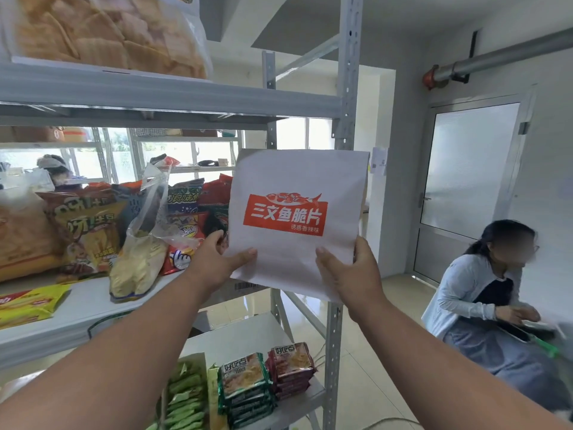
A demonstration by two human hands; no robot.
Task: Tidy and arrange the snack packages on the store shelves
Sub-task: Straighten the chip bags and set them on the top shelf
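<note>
I have both hands up in front of the shelving, holding a flat white snack bag with a red label upright between them. My left hand pinches its lower left corner, thumb on the front face and fingers curled behind; my right hand grips the lower right edge the same way, thumb lying across the front. The bag hangs in the air just beyond the right end of the middle shelf, in front of the grey upright post. Left of my left hand, a clear bag of chips leans among coloured snack packs. Below my hands, stacked biscuit packs sit on the lower shelf. Right of my right hand, a person crouches by the door.
</note>
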